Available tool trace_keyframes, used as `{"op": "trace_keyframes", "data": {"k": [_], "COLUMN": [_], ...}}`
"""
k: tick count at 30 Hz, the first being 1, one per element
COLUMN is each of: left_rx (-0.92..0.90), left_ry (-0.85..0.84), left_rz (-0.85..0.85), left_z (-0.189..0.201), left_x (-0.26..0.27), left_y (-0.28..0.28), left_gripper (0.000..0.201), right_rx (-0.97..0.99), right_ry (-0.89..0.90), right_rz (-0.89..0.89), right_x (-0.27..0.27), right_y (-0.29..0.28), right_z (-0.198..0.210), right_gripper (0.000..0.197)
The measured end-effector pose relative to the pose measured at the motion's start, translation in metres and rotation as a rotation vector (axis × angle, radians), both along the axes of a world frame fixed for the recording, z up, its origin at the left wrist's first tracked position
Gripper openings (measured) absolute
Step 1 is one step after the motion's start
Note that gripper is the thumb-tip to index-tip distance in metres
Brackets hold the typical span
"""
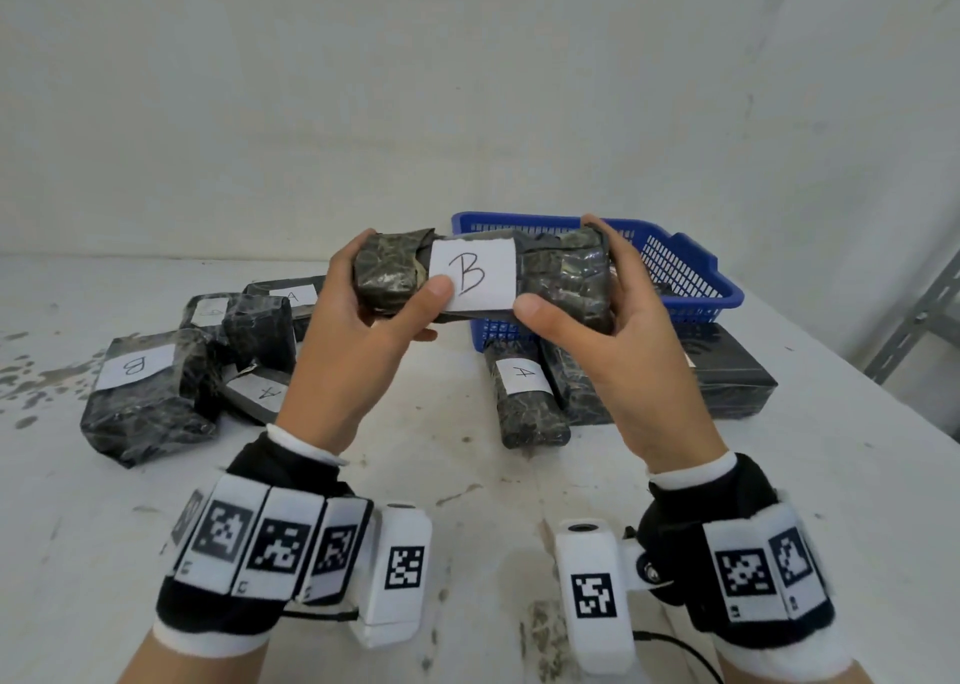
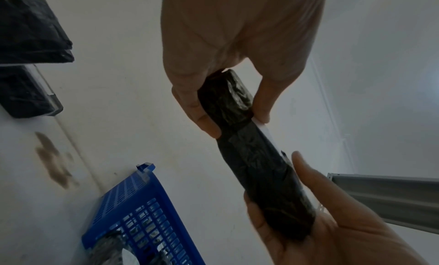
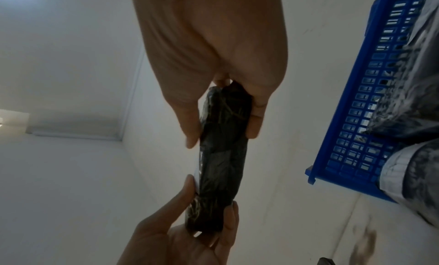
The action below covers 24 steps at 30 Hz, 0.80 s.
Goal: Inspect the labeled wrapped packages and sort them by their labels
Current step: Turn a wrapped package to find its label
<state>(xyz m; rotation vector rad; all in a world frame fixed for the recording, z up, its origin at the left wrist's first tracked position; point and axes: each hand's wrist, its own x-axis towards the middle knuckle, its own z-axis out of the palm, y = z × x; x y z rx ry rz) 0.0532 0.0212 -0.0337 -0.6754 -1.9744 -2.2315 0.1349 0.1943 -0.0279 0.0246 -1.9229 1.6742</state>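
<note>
While I hold the B package up in front of the basket, that blue basket sits on the table with dark wrapped packages inside, seen through its mesh from the wrist views. Left of the basket lies a pile with A and B labels; just before it lie an A package and two more. My left hand grips the held package's left end, thumb on the label. My right hand grips its right end, fingers curled over the top, palms facing me.
</note>
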Motion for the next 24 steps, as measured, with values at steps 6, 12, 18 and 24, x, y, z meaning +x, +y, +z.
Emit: {"op": "trace_keyframes", "data": {"k": [6, 12, 18, 24], "left_rx": [0.016, 0.097, 0.053, 0.084], "left_ry": [0.0, -0.057, -0.069, -0.099], "left_rz": [-0.041, -0.018, 0.04, 0.13], "left_z": [0.0, 0.002, 0.002, 0.021], "left_x": [0.002, 0.0, -0.003, -0.016], "left_y": [0.002, 0.002, 0.002, 0.019], "left_gripper": [0.071, 0.043, 0.047, 0.043], "right_rx": [-0.017, -0.085, -0.112, 0.04], "right_ry": [0.016, 0.041, -0.002, -0.09], "right_rz": [-0.033, -0.011, 0.013, -0.042], "right_x": [-0.001, 0.001, -0.001, -0.01], "right_y": [0.0, -0.002, 0.0, 0.023], "right_z": [-0.002, 0.001, 0.003, 0.027], "right_gripper": [0.083, 0.052, 0.042, 0.049]}}
